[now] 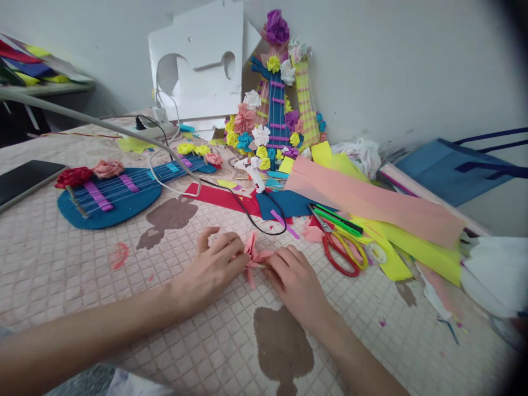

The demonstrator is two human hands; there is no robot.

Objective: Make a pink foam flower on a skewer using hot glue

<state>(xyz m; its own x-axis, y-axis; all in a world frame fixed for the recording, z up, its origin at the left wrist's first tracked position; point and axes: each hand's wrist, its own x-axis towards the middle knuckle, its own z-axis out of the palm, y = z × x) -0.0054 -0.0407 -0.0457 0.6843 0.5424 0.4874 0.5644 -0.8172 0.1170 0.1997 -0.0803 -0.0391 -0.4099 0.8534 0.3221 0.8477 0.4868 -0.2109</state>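
My left hand [212, 269] and my right hand [295, 278] meet at the middle of the patterned table, both pinched on a small folded pink paper flower [253, 254]. The left thumb sticks up while its fingers press the flower's left side. The right fingers close on its right side, low against the table. Part of the flower is hidden under the fingers.
Red and yellow scissors [344, 250] and green pens [336, 219] lie right of my hands. Pink, yellow, red and blue sheets [371, 203] spread behind. A white glue gun [253, 171], a blue felt guitar [115, 195], upright decorated guitars [280, 110] and a phone [25, 179] surround them.
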